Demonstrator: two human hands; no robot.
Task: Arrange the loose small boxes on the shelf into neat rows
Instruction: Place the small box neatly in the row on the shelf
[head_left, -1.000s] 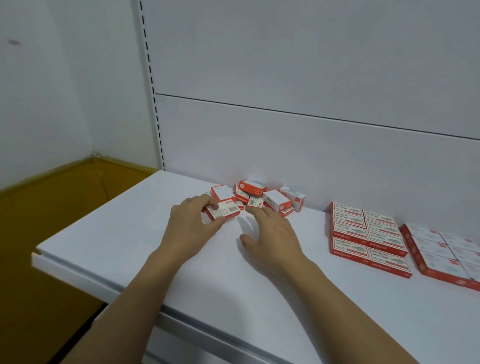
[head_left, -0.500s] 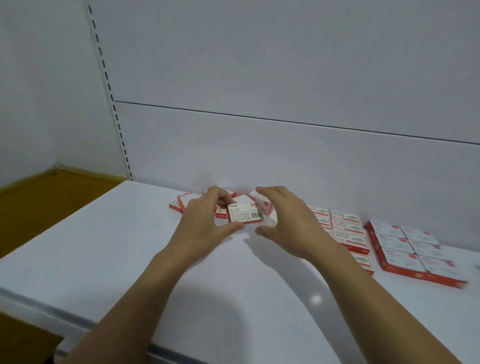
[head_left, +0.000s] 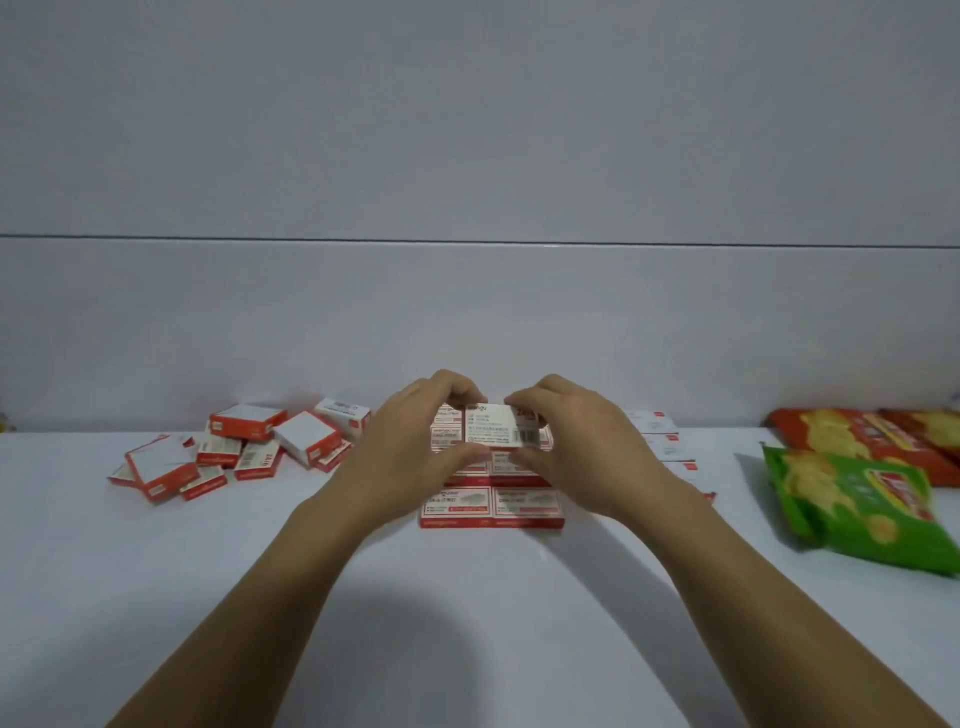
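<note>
Nearest you, neat rows (head_left: 491, 506) of boxes already sat squared on the shelf (head_left: 467, 623). Above them your left hand (head_left: 410, 447) and right hand (head_left: 582, 447) together pinched one small box (head_left: 496, 426) by its ends. Farther left, a jumbled pile (head_left: 244, 452) was left to sort.

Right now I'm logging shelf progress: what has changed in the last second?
The left hand lifted one box out of the loose pile and carried it right; the right hand, open before, has joined it. Both now pinch the box above the neat rows. The pile and rows stayed put.
</note>
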